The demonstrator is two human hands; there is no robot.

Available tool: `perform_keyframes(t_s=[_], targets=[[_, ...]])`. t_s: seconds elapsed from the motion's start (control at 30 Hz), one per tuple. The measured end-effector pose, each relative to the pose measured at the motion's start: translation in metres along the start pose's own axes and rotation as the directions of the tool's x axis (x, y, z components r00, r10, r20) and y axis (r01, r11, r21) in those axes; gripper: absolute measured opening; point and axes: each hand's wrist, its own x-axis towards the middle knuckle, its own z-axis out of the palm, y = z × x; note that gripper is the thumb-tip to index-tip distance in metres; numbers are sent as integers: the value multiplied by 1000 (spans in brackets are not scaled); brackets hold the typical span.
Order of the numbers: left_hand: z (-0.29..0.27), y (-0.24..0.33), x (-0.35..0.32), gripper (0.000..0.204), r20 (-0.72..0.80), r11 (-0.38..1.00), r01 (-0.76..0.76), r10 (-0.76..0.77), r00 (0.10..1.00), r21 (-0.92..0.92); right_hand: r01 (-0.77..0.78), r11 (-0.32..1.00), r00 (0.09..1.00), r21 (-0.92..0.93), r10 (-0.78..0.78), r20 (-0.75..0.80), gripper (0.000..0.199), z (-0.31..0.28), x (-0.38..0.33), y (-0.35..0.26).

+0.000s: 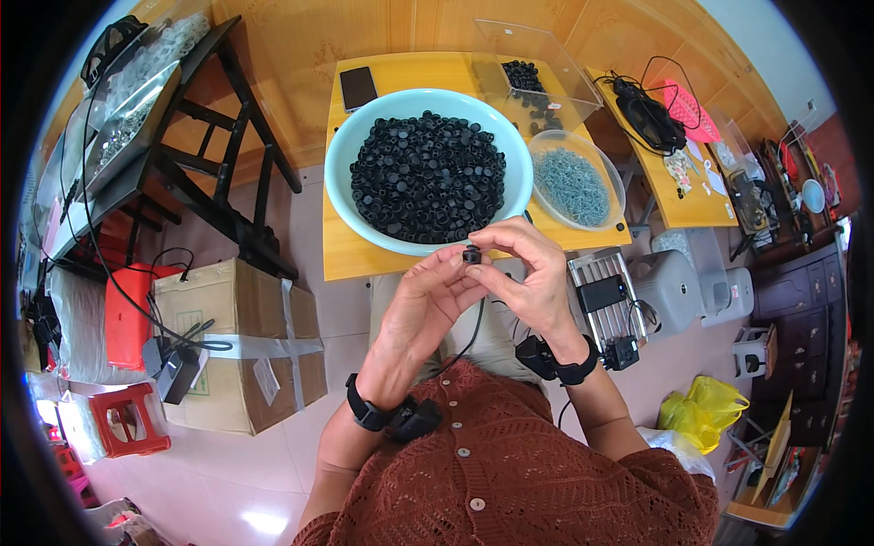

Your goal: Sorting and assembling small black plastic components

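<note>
A small black plastic cap-like part is pinched between my two hands, just past the table's near edge. My left hand has its thumb and fingers closed on the part from the left. From the other side, my right hand grips it between thumb and forefinger. Directly beyond my hands stands a pale blue basin, heaped with many similar black parts. To its right, a clear round bowl holds a pile of small silvery screws. My fingers partly cover the held part.
On the yellow table lie a dark phone and a clear box with black parts. A taped carton and red stool stand at left. A black rack rises behind them. A yellow bag lies at right.
</note>
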Motion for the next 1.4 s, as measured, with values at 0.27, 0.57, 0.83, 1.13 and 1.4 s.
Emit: perform_keyframes(t_s=[0.27, 0.57, 0.83, 1.13, 1.4], targets=[[-6, -1, 6, 15, -26, 990, -74, 78, 997, 117, 24, 998, 1000, -60, -23, 10, 27, -1, 2, -3], [4, 4, 21, 19, -104, 940, -103, 144, 984, 325, 44, 997, 999, -58, -46, -20, 26, -8, 10, 12], [-23, 28, 40, 23, 102, 183, -274, 629, 771, 944, -197, 968, 979, -153, 187, -76, 26, -59, 53, 41], [-11, 41, 34, 17, 119, 195, -327, 668, 735, 925, -70, 954, 916, -292, -54, -397, 29, -104, 141, 51], [50, 92, -74, 31, 717, -715, 174, 694, 65, 677, -173, 942, 979, -288, 132, -155, 11, -85, 75, 63]])
